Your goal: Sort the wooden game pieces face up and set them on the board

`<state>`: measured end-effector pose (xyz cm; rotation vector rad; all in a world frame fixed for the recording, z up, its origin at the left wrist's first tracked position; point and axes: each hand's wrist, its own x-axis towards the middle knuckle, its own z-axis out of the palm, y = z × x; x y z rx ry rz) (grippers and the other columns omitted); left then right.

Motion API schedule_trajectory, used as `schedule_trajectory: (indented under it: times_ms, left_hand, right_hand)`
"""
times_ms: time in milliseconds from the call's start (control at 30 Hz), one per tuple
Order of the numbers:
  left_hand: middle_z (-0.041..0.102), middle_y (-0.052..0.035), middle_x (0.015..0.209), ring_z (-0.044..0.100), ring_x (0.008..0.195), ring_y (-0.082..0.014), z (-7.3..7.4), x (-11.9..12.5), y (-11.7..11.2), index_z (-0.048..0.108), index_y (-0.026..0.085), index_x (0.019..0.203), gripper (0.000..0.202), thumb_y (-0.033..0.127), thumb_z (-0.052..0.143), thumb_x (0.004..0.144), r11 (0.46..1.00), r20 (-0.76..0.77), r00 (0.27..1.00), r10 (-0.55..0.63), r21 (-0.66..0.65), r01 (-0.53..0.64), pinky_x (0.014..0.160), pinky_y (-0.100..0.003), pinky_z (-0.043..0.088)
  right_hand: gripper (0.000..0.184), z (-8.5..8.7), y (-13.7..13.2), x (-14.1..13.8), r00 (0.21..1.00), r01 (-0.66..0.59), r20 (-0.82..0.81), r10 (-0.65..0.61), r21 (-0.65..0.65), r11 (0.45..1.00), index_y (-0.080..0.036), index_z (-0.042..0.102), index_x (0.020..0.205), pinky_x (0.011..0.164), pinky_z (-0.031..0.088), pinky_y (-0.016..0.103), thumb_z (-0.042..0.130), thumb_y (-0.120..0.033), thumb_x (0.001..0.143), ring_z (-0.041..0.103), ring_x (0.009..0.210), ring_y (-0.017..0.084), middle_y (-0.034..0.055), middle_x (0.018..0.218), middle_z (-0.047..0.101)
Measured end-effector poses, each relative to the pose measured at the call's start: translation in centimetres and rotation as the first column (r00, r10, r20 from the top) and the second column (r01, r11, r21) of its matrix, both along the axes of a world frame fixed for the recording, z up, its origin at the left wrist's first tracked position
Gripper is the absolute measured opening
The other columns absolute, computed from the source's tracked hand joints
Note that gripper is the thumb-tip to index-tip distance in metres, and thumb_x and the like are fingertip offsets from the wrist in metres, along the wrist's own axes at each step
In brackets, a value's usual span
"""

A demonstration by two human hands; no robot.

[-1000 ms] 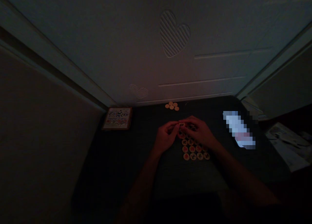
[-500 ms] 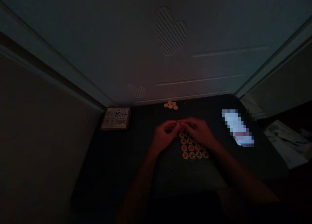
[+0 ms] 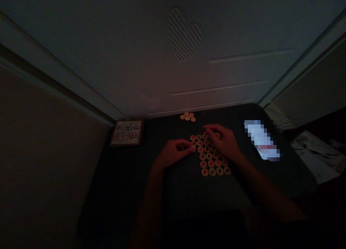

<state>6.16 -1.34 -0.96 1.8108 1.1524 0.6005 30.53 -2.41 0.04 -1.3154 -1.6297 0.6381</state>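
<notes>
The scene is very dark. Several round pale game pieces [image 3: 209, 157] with red or black marks lie in rows on a dark table [image 3: 129, 180]. My left hand [image 3: 173, 153] rests at the left edge of the rows, its fingers curled and its fingertips touching a piece. My right hand [image 3: 223, 142] lies over the upper right part of the rows, fingers bent down onto the pieces. Whether either hand holds a piece is too dark to tell.
A small cluster of blank pale discs [image 3: 187, 116] sits near the table's far edge. A square printed box [image 3: 126, 132] lies at the far left corner. A pixelated bright object [image 3: 262, 140] lies to the right. A wall with heart reliefs [image 3: 184, 34] stands behind. Papers [image 3: 316, 157] lie far right.
My hands were together above the rows, pinching a piece. They have parted: the left moved down-left to the rows' edge, the right shifted right. More pieces show in the top rows.
</notes>
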Motion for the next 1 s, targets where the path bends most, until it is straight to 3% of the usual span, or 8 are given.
schedule_trajectory:
  times_ms: [200,433,600,733,1000]
  left_hand:
    - [0.071,-0.0003,0.071,0.056,0.059,-0.0143,0.02,0.02,-0.22,0.079,0.026,0.094,0.025,0.048,0.072,0.084,0.993,-0.092,0.989,-0.114,0.015,0.116,0.050,-0.023,0.038]
    - [0.070,-0.0009,0.085,0.055,0.066,-0.0131,0.26,0.33,-0.04,0.076,0.023,0.097,0.024,0.043,0.073,0.083,0.999,-0.141,0.989,-0.048,0.013,0.050,0.059,-0.025,0.041]
    - [0.065,0.0015,0.079,0.053,0.065,-0.0126,0.53,0.15,-0.19,0.074,0.022,0.098,0.027,0.040,0.078,0.078,0.996,-0.172,0.981,-0.090,-0.042,0.084,0.060,-0.024,0.040]
    - [0.063,0.0018,0.078,0.052,0.064,-0.0124,0.46,0.17,-0.19,0.074,0.023,0.099,0.022,0.034,0.074,0.080,0.994,-0.183,0.977,-0.112,-0.021,0.109,0.060,-0.025,0.039]
    - [0.067,0.0011,0.079,0.052,0.063,-0.0124,-0.11,0.16,-0.16,0.074,0.023,0.098,0.021,0.037,0.073,0.083,0.995,-0.152,0.983,-0.098,0.015,0.102,0.058,-0.024,0.040]
  right_hand:
    - [0.024,0.06,0.17,0.00,0.998,0.038,-0.045,-0.039,-0.029,0.999,-0.025,0.075,0.109,0.069,0.055,0.031,0.058,-0.035,0.095,0.072,0.087,0.021,0.0048,0.101,0.077]
    - [0.025,-0.08,0.23,-0.02,0.998,0.049,-0.044,-0.049,-0.005,0.999,-0.024,0.075,0.108,0.071,0.056,0.031,0.058,-0.035,0.095,0.073,0.085,0.020,0.0048,0.098,0.077]
    - [0.023,-0.11,0.32,0.03,0.998,0.051,-0.039,-0.051,0.010,0.999,-0.024,0.076,0.107,0.071,0.056,0.030,0.059,-0.033,0.095,0.072,0.084,0.018,0.0041,0.100,0.077]
    - [0.023,-0.15,0.39,0.10,0.998,0.061,-0.028,-0.060,0.005,0.998,-0.024,0.076,0.106,0.068,0.055,0.029,0.058,-0.034,0.095,0.072,0.086,0.019,0.0042,0.101,0.077]
    - [0.025,-0.22,0.45,0.16,0.998,0.048,-0.042,-0.048,0.004,0.999,-0.023,0.075,0.108,0.065,0.055,0.028,0.058,-0.035,0.094,0.073,0.081,0.018,0.0046,0.098,0.077]
